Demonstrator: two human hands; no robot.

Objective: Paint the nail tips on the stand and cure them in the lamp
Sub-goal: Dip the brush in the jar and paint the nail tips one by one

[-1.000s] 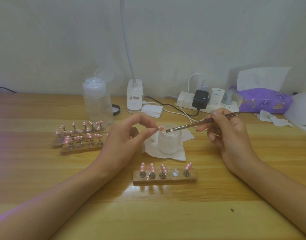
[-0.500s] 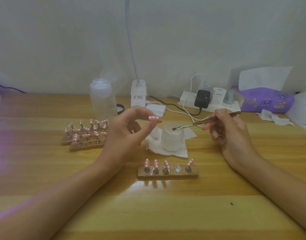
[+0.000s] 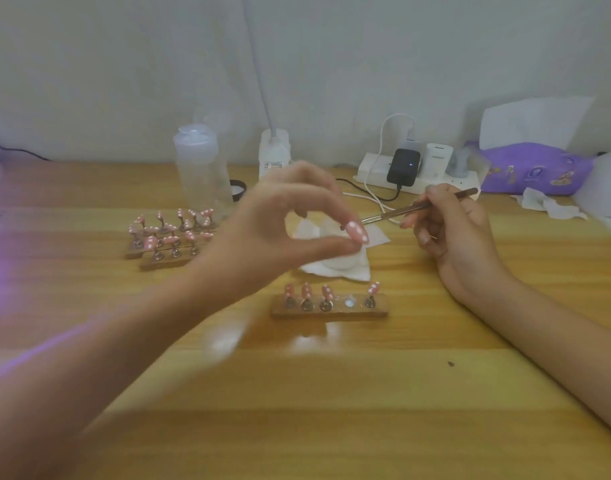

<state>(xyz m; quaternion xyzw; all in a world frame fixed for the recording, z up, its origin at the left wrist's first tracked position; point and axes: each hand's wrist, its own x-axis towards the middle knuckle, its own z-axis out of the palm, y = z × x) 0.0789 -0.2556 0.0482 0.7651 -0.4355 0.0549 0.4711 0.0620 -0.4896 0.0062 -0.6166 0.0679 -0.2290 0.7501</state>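
My left hand [image 3: 283, 226] pinches a pink nail tip with white dots [image 3: 356, 231] between thumb and finger, raised above a small white jar [image 3: 342, 263] on a tissue. My right hand [image 3: 453, 233] holds a thin nail brush [image 3: 418, 208], its bristle end pointing left at the held tip, close to it. Below, a wooden stand [image 3: 330, 308] carries several pink tips on metal pegs, with one peg bare. Two more stands [image 3: 169, 237] full of pink dotted tips sit to the left.
A clear pump bottle [image 3: 201, 168] and a white lamp base [image 3: 274, 150] with its thin neck stand behind. A power strip with chargers [image 3: 414, 168], a purple tissue pack [image 3: 536, 171] and crumpled tissues [image 3: 550, 206] line the back right. Violet light glows at the left edge.
My left hand has lifted and tilted the nail tip, moving it rightward over the jar. The brush stays in my right hand, its tip now nearer the nail. The view has shifted a little.
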